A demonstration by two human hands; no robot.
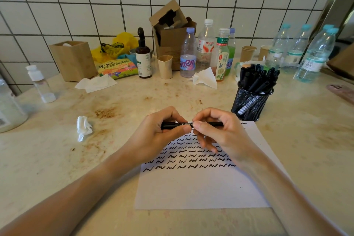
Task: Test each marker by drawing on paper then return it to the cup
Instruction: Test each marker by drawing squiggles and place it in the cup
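A sheet of paper (pixel 201 188), crossed by rows of black squiggles, lay nearest the camera. Above its far half a black marker (pixel 189 125) was held level between both hands: the left hand (pixel 159 132) curled round one end, the right hand (pixel 216 130) pinching the other. Beyond the paper's far right corner stood a mesh cup (pixel 251 104) full of markers. Readable text was scarce: one bottle (pixel 188 53) behind showed "anten".

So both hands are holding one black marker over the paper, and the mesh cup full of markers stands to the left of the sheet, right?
Not quite. The head view shows the mesh cup at the paper's far right corner, not to its left. The rest holds: the left hand and the right hand both grip one black marker over the sheet.
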